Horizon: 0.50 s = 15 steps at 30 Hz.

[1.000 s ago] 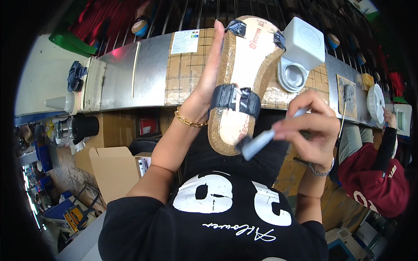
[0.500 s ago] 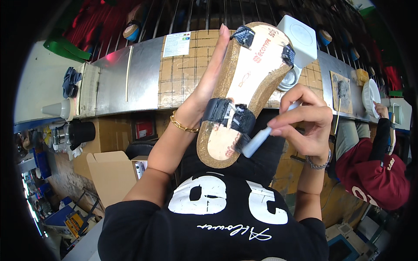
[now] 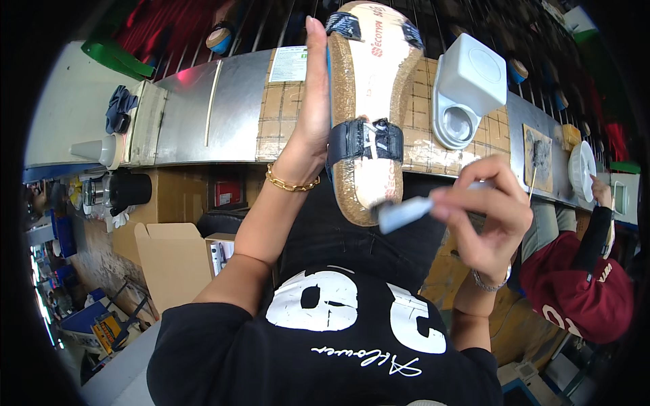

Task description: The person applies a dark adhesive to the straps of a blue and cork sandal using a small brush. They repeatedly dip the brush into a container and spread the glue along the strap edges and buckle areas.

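In front of me a cork-edged sandal (image 3: 382,88) is held up, its pale underside facing me. Dark straps (image 3: 369,141) wrap over that underside, and a sliver of blue shows along its left edge. My left hand (image 3: 313,111) grips it from the left; the thumb lies along the side and the other fingers are hidden behind. Between thumb and fingers, my right hand (image 3: 491,210) pinches a brush (image 3: 406,214) with a pale blue handle. Its dark bristles meet the cork at the sandal's near end, on the right; the brush is slightly blurred.
A white pot with a round well (image 3: 474,74) stands on the cardboard-covered bench (image 3: 281,125). Below left is an open cardboard box (image 3: 172,260). At right, a person in a maroon top (image 3: 575,284) reaches toward a white bowl (image 3: 581,169). A rack with more footwear lies beyond.
The sandal has moved up and away from me and turned more upright. My right hand has shifted slightly right and down, with the brush still at the sandal's near end.
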Motion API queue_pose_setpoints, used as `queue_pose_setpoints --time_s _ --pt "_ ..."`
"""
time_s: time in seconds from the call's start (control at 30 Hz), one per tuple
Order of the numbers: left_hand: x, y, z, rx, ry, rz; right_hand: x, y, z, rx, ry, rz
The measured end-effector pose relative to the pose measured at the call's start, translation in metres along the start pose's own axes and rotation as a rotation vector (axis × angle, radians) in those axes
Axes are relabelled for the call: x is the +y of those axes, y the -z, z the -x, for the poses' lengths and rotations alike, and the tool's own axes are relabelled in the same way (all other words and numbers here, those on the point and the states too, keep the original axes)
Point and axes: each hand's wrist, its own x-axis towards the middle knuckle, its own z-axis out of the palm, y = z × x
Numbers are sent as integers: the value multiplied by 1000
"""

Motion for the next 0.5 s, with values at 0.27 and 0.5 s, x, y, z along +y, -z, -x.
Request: queue_pose_setpoints --time_s 0.27,0.5 --pt "0 2 1 70 -91 -40 -10 -3 6 -13 84 144" --pt "6 -4 9 75 -32 -102 -5 6 4 -96 89 79"
